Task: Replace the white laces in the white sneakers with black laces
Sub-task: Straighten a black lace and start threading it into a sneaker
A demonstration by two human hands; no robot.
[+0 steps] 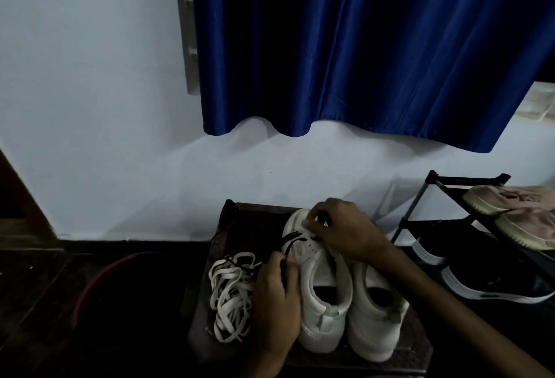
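Two white sneakers stand side by side, heels toward me, on a dark low stool (408, 353). The left sneaker (318, 293) has a black lace (292, 241) threaded across its front eyelets. My left hand (277, 296) pinches one end of that black lace beside the shoe. My right hand (345, 227) reaches over the toe and pinches the lace near the front eyelets. The right sneaker (375, 314) shows no lace; my right forearm covers its front. A pile of loose white laces (231, 290) lies on the stool's left side.
A black shoe rack (432, 185) stands at the right with pink sneakers (516, 212) on top and black sneakers (486, 272) below. A blue curtain (360, 47) hangs on the white wall behind. A red hoop-like rim (99, 278) lies on the dark floor at left.
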